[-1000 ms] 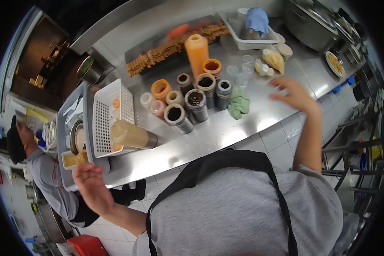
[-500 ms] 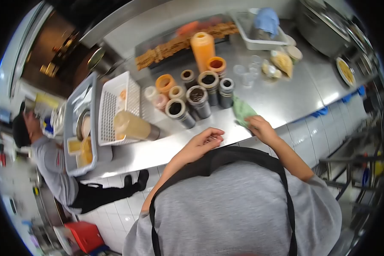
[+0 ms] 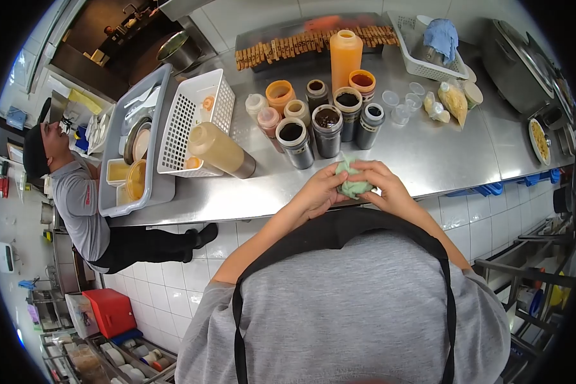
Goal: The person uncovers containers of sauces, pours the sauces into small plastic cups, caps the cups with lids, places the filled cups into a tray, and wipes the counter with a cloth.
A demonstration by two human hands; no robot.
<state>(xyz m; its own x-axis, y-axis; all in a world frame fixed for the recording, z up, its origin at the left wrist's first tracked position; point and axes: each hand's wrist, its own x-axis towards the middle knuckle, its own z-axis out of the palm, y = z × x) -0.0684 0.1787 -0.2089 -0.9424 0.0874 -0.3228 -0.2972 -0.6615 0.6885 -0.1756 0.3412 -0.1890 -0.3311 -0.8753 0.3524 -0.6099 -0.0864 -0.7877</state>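
Observation:
A crumpled green cloth [image 3: 354, 185] is bunched between my two hands at the counter's front edge. My left hand [image 3: 324, 192] grips it from the left, and my right hand [image 3: 383, 185] has its fingers curled over it from the right. Just beyond my hands stands a cluster of uncapped squeeze bottles, among them a dark-filled bottle [image 3: 295, 142], another with brown sauce [image 3: 327, 131] and a narrower dark one [image 3: 370, 125]. Behind these rises a tall orange bottle [image 3: 345, 61]. A capped bottle of pale sauce [image 3: 221, 148] lies tilted at the left, against a white basket.
The steel counter [image 3: 262, 198] carries a white perforated basket [image 3: 195, 121], a grey tub [image 3: 153, 185] and small clear cups [image 3: 400, 114]. Bags of food [image 3: 453, 102] lie at the right, near a plate [image 3: 539, 141]. A co-worker [image 3: 77, 192] stands at the left.
My right hand has brought the green cloth leftward from beside the bottles. My left hand, empty before, now holds it too. The camera view has shifted.

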